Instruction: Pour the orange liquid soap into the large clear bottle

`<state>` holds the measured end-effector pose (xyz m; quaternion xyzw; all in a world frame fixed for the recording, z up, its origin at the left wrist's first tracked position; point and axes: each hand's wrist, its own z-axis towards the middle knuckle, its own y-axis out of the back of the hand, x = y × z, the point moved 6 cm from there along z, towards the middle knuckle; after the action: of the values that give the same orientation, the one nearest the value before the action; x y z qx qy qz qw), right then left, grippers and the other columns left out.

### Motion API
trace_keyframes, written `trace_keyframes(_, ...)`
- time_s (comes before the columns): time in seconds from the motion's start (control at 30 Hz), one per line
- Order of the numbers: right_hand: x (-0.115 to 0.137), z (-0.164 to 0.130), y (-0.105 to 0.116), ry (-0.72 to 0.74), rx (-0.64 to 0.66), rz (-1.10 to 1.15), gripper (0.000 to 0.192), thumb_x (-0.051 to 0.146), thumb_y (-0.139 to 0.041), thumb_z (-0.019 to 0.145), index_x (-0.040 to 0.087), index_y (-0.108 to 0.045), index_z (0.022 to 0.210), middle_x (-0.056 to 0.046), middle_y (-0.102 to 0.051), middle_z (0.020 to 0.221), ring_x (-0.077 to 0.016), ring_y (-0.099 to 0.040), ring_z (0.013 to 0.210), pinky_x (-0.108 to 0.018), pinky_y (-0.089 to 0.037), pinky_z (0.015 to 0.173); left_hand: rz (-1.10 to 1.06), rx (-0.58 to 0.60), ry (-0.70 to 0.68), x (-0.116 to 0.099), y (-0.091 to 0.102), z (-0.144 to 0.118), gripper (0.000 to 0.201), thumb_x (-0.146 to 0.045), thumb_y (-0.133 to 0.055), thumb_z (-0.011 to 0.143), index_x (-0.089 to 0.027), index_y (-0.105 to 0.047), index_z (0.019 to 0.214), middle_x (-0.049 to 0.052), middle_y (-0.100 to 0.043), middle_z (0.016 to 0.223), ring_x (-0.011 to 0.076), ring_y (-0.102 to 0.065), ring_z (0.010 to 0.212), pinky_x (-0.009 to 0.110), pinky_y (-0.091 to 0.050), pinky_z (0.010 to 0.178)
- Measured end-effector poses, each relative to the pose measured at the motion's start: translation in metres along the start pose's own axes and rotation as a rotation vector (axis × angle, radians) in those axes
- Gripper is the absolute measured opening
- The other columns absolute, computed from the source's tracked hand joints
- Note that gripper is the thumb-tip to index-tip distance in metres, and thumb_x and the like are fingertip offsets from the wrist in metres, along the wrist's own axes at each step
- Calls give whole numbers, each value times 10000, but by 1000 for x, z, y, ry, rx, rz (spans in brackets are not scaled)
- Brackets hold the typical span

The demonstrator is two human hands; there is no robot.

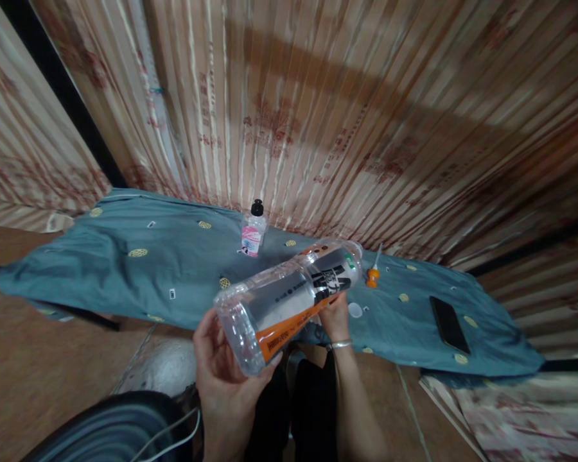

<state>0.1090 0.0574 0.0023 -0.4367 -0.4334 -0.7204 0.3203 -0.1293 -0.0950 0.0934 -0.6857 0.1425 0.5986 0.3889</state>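
Observation:
A large clear plastic bottle (289,301) with an orange, grey and black label is held tilted in front of me, its neck pointing up and to the right. My left hand (231,359) grips its base, fingers and thumb on either side. Near the neck end, my right hand (336,317) is wrapped round the bottle from below; some of its fingers are hidden behind the label. An orange pump head (372,277) with a pale stem lies on the cloth just right of the neck. Below that neck sits a small white disc (355,310).
A blue-green cloth (187,263) with a pineapple pattern covers the long, narrow table. Toward the back stands a small clear bottle (253,234) with a black cap and pink label. A black phone (449,324) lies at the right. Pleated curtains (279,115) hang behind; a dark round stool (120,430) is lower left.

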Motion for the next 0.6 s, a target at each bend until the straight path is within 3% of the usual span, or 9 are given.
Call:
trace_keyframes(0.37, 0, -1, 1, -33, 3, -2, 474, 472, -774, 594, 256, -511, 924, -92, -754, 918, -317, -731, 894, -426, -592, 788, -33, 6, -10, 1, 0, 1, 837, -257, -971, 536, -242, -628, 1300, 100, -683, 1254, 303, -702, 1117, 376, -601, 906)
trace_keyframes(0.6, 6, 0, -2, 8, 38, 111, 584, 474, -772, 608, 207, -537, 1072, -102, -770, 969, -291, -744, 923, -366, -591, 800, -10, -12, -10, 0, 0, 2, 839, -268, -971, 519, -218, -643, 1289, 91, -707, 1212, 286, -715, 1089, 347, -606, 886)
